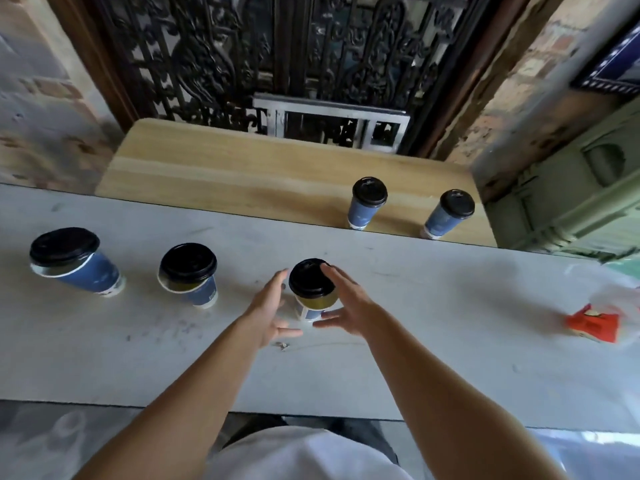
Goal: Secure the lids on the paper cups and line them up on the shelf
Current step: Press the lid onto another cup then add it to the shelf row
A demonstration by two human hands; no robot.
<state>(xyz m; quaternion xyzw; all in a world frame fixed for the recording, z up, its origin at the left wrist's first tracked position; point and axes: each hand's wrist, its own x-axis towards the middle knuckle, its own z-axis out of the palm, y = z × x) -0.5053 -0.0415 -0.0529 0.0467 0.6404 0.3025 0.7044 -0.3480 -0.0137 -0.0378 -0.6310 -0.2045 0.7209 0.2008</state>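
From the head camera I see a grey counter (450,323) with three paper cups standing on it, each with a black lid on top. The middle cup (317,303) is right in front of me, between the two hands. The left hand (268,306) is just beside it on one side, with its fingers straight and spread apart. The right hand (346,306) is on the other side, fingers also straight and spread, with one fingertip up by the black lid (310,277). Neither hand is wrapped round the cup, and I cannot tell if they touch it.

The second cup (188,275) and the far left cup (74,265) stand further to the left. Behind the counter is the wooden shelf (242,174), and two lidded cups (369,202) (448,213) stand near each other at its right end. A red packet (592,325) lies far right on the counter.
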